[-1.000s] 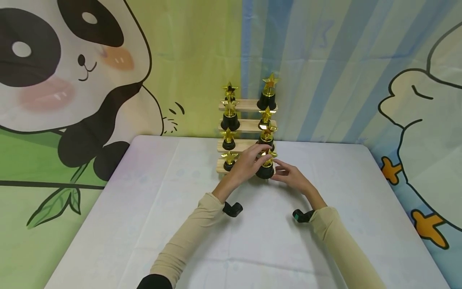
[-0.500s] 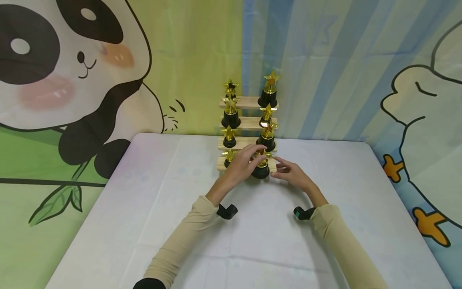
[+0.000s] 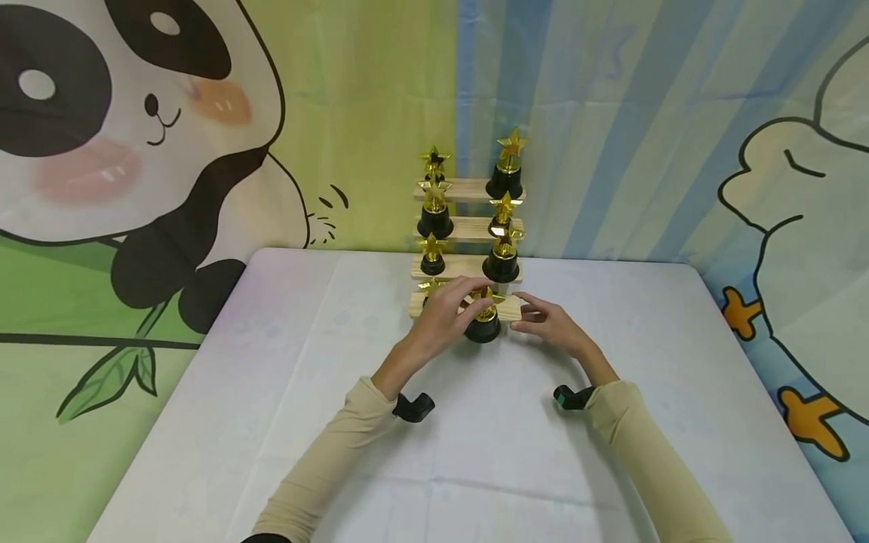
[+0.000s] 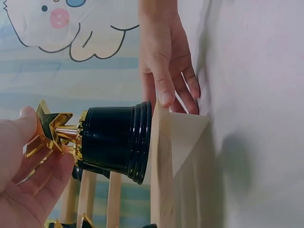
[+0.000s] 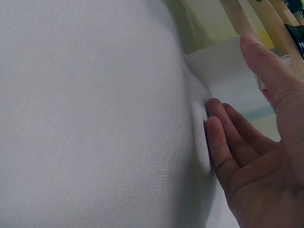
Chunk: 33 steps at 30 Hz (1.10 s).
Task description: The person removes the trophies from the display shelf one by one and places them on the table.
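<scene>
My left hand (image 3: 437, 318) pinches the gold star of a small trophy (image 3: 483, 329) between thumb and fingers. That trophy has a black cup-shaped base (image 4: 111, 137), which in the left wrist view lies against the front edge of the lowest wooden step (image 4: 163, 166). At the right end of the tiered stand (image 3: 511, 308) is my right hand (image 3: 558, 329); its thumb touches the step's end, and its fingers extend loosely alongside the white side panel (image 5: 232, 78). Part of another star trophy (image 3: 431, 286) on the lowest step is hidden behind my left hand.
On the higher steps stand several star trophies, among them a tall one (image 3: 505, 166) at top right and one (image 3: 434, 215) at left. The white-covered table (image 3: 326, 324) meets a printed cloth backdrop (image 3: 360, 113) close behind the stand.
My left hand has drawn the trophy leftward and slightly toward me along the lowest step, baring the step's right end. My right hand has stayed at the stand's side.
</scene>
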Each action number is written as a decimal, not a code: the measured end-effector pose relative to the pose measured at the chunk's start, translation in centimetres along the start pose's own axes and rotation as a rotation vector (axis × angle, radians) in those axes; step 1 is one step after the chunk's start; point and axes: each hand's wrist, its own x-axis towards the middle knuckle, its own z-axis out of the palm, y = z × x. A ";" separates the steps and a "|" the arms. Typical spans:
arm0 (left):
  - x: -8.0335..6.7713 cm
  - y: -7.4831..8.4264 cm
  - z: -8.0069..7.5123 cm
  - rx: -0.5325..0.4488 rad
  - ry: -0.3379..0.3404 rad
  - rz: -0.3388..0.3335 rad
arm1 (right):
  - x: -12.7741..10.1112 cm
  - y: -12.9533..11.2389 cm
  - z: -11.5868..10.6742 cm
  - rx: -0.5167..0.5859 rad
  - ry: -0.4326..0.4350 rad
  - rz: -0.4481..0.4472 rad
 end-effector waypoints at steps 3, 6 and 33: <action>-0.5 0.3 -0.3 -0.002 -0.001 -0.002 | 0.0 -0.1 0.0 0.001 -0.006 -0.010; -1.2 0.6 -0.5 0.011 0.000 -0.004 | -0.1 -0.1 -0.1 0.020 -0.010 -0.012; -4.7 1.6 3.9 -0.073 -0.111 0.051 | 0.1 0.2 0.1 -0.004 0.014 -0.010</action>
